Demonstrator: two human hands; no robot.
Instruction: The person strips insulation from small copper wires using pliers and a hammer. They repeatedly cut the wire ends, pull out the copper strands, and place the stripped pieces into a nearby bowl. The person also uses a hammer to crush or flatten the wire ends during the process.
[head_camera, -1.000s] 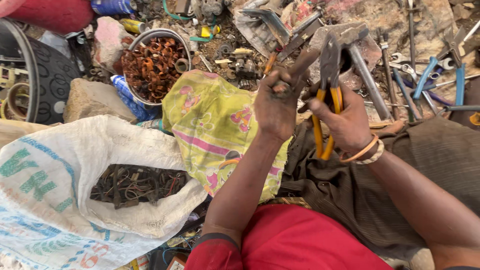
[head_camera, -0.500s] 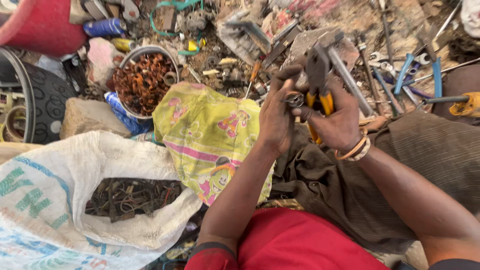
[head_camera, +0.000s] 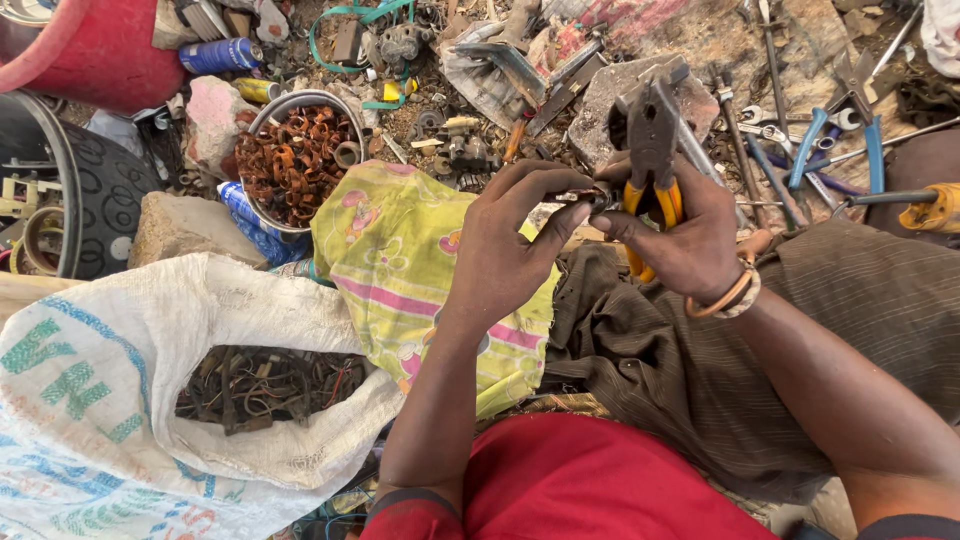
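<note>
Your left hand (head_camera: 505, 250) comes up from bottom centre, forearm near straight, wrist bent fwd, fingers curled tight w/ thumb and fingertips pinching a small dark metal part (head_camera: 585, 196). Your right hand (head_camera: 680, 235) comes in from the right, forearm angled across your lap, wrist w/ bangles, fingers wrapped round the yellow-handled pliers (head_camera: 652, 160). Pliers stand roughly upright, head pointing away from you; can't tell how far the jaws are apart. Right thumb and forefinger also meet the small part, so both hands touch at it, held above the brown cloth (head_camera: 640, 350) on your lap.

Just left of your left hand: yellow-green floral cloth (head_camera: 410, 260). Beyond it, a metal bowl (head_camera: 262, 118) of rusty copper-coloured bits. Lower left, a white woven sack (head_camera: 130, 400) open on dark wire scrap. Red tub (head_camera: 95, 50) and tyre (head_camera: 95, 200) at far left. Right of the pliers, loose tools on the ground, incl. blue-handled pliers (head_camera: 870, 150) and a yellow-handled screwdriver (head_camera: 925, 208).
</note>
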